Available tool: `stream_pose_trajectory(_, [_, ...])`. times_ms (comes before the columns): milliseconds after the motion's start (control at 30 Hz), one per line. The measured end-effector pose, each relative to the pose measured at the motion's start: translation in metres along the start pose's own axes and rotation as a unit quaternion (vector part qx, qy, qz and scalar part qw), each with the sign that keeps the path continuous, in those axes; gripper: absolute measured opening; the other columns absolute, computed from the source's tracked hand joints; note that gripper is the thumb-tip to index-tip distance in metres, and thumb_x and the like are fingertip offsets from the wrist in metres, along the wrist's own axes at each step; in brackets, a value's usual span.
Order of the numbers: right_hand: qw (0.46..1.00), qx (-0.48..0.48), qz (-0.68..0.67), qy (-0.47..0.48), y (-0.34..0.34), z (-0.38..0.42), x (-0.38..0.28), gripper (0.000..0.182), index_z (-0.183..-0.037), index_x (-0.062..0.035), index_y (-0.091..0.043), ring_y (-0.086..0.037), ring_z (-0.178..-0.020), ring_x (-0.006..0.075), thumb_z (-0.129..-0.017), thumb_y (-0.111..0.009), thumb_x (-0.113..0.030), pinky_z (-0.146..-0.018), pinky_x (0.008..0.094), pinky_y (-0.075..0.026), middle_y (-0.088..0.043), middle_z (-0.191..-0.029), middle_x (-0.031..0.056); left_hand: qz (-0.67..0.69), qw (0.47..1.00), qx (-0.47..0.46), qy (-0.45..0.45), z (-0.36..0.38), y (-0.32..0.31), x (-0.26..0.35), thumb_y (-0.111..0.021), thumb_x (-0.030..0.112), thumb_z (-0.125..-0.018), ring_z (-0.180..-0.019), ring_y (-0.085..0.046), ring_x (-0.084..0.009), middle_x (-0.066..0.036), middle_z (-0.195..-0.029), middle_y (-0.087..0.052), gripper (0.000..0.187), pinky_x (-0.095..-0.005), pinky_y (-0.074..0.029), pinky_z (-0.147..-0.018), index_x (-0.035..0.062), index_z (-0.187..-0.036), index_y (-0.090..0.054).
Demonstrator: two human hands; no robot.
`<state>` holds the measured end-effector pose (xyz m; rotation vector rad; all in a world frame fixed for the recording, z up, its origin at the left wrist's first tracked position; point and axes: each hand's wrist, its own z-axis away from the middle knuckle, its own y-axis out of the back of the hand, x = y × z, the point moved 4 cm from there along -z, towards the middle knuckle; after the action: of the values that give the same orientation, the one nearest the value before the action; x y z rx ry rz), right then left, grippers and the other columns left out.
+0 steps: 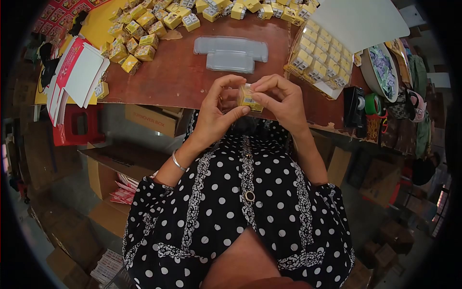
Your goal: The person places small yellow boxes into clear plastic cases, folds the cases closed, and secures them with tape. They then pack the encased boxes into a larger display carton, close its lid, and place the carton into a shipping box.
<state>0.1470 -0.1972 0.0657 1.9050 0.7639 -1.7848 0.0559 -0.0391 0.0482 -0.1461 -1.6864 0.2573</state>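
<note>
Between my two hands, over the front edge of the red-brown table (166, 79), is a small yellow box (249, 100) with a barcode facing up. My left hand (224, 101) grips its left side, the thumb on the near face and the fingers curled behind. My right hand (281, 96) pinches the box at its top and right, thumb and forefinger close to its upper edge. Just beyond my hands lie clear plastic trays (231, 52). What the right fingertips press on is too small to make out.
Many similar yellow boxes (144, 36) are heaped at the back left. A carton of packed boxes (320, 60) stands right, beside a white board (363, 21). Green tape (373, 103) and a bowl (382, 72) sit far right. Printed cards (77, 72) lie left, above a red stool (79, 125).
</note>
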Motion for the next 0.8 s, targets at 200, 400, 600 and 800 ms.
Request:
stream_pose_trajectory(200, [0.999, -0.004, -0.013, -0.037, 0.004, -0.007, -0.002, 0.006, -0.093, 0.0035, -0.069, -0.064, -0.098, 0.0128, -0.092, -0.074, 0.000, -0.088, 0.0258, -0.053, -0.069, -0.103, 0.0098, -0.002, 1.000, -0.001, 0.008, 0.002, 0.000, 0.001, -0.071, -0.004, -0.091, -0.119, -0.064, -0.0203, -0.012, -0.137, -0.057, 0.061, -0.0332, -0.056, -0.099, 0.0062, -0.145, -0.045])
stream_pose_trajectory(400, [0.994, 0.008, 0.088, 0.063, 0.001, -0.003, 0.009, 0.007, -0.094, 0.0023, -0.072, -0.067, -0.095, 0.0119, -0.092, -0.075, -0.004, -0.085, 0.0267, -0.054, -0.073, -0.099, 0.0091, -0.012, 1.000, -0.005, -0.012, 0.002, 0.003, -0.007, -0.069, -0.004, -0.093, -0.124, -0.059, -0.0198, -0.007, -0.140, -0.047, 0.047, -0.0331, -0.055, -0.102, 0.0047, -0.137, -0.056])
stream_pose_trajectory(600, [0.996, 0.062, 0.060, 0.038, 0.001, -0.002, 0.008, 0.007, -0.095, 0.0031, -0.072, -0.067, -0.092, 0.0112, -0.094, -0.073, -0.004, -0.083, 0.0264, -0.055, -0.074, -0.098, 0.0089, 0.017, 1.000, -0.007, 0.023, 0.000, 0.002, -0.006, -0.069, -0.004, -0.093, -0.124, -0.060, -0.0189, -0.006, -0.138, -0.049, 0.051, -0.0319, -0.055, -0.101, 0.0048, -0.141, -0.053])
stream_pose_trajectory(800, [0.995, 0.088, 0.038, 0.004, 0.008, -0.007, 0.012, 0.010, -0.097, 0.0044, -0.070, -0.067, -0.084, 0.0098, -0.095, -0.072, -0.005, -0.078, 0.0252, -0.056, -0.074, -0.097, 0.0077, -0.003, 0.999, -0.014, 0.051, -0.003, 0.002, -0.001, -0.072, -0.002, -0.091, -0.121, -0.061, -0.0188, -0.008, -0.135, -0.053, 0.061, -0.0324, -0.055, -0.099, 0.0068, -0.146, -0.047])
